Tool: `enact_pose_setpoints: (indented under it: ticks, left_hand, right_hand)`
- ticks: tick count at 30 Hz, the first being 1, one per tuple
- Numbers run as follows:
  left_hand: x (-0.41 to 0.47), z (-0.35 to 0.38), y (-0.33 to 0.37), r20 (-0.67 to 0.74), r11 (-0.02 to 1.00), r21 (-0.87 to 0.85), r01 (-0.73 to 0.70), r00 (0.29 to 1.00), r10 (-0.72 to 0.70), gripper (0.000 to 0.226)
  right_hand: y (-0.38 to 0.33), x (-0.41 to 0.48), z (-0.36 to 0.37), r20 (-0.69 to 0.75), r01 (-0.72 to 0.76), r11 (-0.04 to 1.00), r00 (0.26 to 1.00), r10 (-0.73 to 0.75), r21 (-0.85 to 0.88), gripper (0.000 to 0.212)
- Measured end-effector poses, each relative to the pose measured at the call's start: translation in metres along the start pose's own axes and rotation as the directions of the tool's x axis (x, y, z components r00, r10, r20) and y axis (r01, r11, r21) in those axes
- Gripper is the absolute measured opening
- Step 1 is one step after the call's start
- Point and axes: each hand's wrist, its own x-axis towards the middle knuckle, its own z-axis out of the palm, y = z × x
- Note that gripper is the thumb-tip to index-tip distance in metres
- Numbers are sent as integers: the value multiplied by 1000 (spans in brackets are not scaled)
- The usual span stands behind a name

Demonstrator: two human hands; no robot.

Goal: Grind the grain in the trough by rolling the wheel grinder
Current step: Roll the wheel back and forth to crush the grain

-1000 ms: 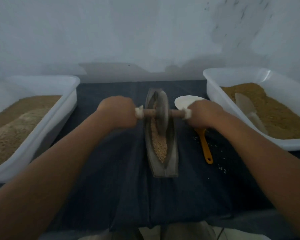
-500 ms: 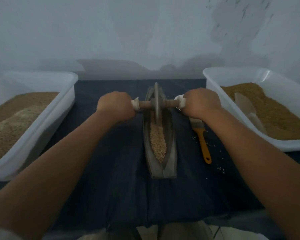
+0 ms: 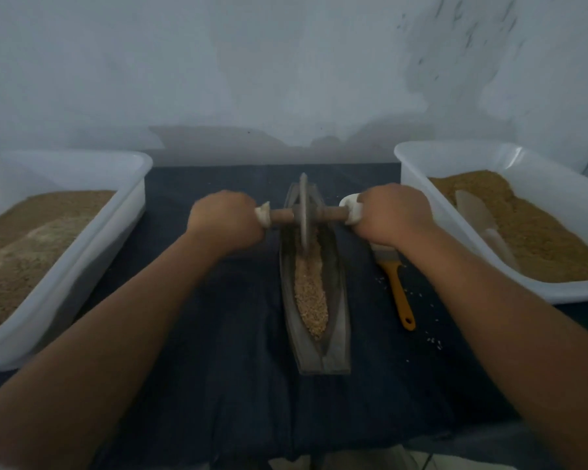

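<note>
Since a second earlier, the wheel grinder [image 3: 303,212] had rolled a little toward the far end of the trough and turned edge-on to the head camera, and the right hand had come to cover most of the scoop's bowl. A dark cloth covered the worktop [image 3: 218,368] in front of a pale wall. Two white plastic tubs flanked the middle: the left tub [image 3: 82,259] held pale brown meal, and the right tub [image 3: 455,161] held darker brown meal with a pale scoop [image 3: 479,218] lying on it. Both forearms reached forward. The left hand [image 3: 224,222] and the right hand [image 3: 392,215] were each clenched round one end of the wooden axle, with white wrapping showing at the edge of the left fist. Between the tubs lay the long boat-shaped trough [image 3: 336,300], pointing away from the person, with the wheel standing upright in its far part. Grain [image 3: 311,296] filled the groove from the wheel toward the near end. An orange-handled scoop [image 3: 399,293] lay just right of the trough, with a few spilled grains [image 3: 433,342] near it.
</note>
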Motion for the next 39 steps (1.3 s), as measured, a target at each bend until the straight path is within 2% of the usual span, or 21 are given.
enact_pose_setpoints:
  ticks: [2,4,6,8,10,12,14,16,18,20,22,24,26,28,29,30,31,33,35,36,39]
  left_hand:
    - [14,-4,5,-40,1000,22,2,999,-1,43]
    - [10,-8,6,15,999,12,-40,999,40,39]
    - [-12,-12,1,113,992,-2,-124,986,123,28]
    - [-44,-11,-7,161,977,-7,-212,964,210,26]
    - [-72,-7,-12,132,963,-3,-268,955,266,30]
    - [-72,-4,-13,126,968,-5,-253,960,251,32]
    - [-48,-7,-6,149,984,-4,-180,973,179,31]
    - [-12,-12,-1,136,995,-3,-97,986,97,31]
    - [11,-17,3,104,999,-16,-45,993,47,40]
    - [14,-19,6,105,999,-25,-43,993,45,53]
    - [2,-21,6,134,996,-21,-82,987,84,40]
    - [-21,-22,1,203,987,-32,-155,966,158,24]
    - [-50,-20,-6,269,970,-36,-239,933,240,18]
    - [-70,-16,-11,287,959,-47,-278,916,279,21]
    - [-71,-14,-12,294,960,-48,-275,915,277,23]
    - [-66,-14,-12,300,963,-41,-267,916,267,25]
    - [-57,-13,-10,296,967,-26,-255,922,251,26]
    - [-28,-13,-5,233,982,3,-189,955,183,28]
    - [-3,-12,-2,119,996,-24,-84,989,86,34]
    - [6,-11,0,78,998,-43,-40,996,43,36]
    - [5,-5,5,53,997,-75,12,999,-8,31]
  right_hand:
    - [-2,7,3,-48,-32,999,998,32,1,27]
    - [-2,6,-2,17,-2,1000,1000,2,9,27]
    - [3,-7,-8,228,51,998,972,-60,45,21]
    - [12,-31,-10,465,48,986,878,-118,160,17]
    - [20,-55,-8,556,55,974,813,-172,221,20]
    - [21,-58,-1,464,74,975,871,-165,208,24]
    - [13,-42,6,231,81,989,967,-109,127,29]
    - [5,-17,11,13,39,998,999,-40,53,27]
    - [0,5,15,-55,-3,1000,998,4,12,25]
    - [-2,17,13,-31,-21,1000,999,20,-14,24]
    - [-2,14,8,84,31,1000,996,-31,2,20]
    - [4,-7,1,266,75,994,959,-94,83,15]
    - [14,-40,-6,480,39,977,866,-138,210,19]
    - [20,-70,-10,591,34,963,783,-191,266,27]
    - [21,-73,-7,586,34,960,786,-199,279,28]
    - [19,-71,-5,539,43,958,819,-196,282,27]
    - [14,-63,-3,448,56,964,877,-172,261,28]
    - [6,-35,4,164,84,985,980,-108,147,28]
    - [1,-5,12,-73,65,997,995,-62,33,28]
    - [-1,7,14,-128,58,998,990,-60,-20,31]
    - [0,18,13,-143,84,994,985,-93,-63,36]
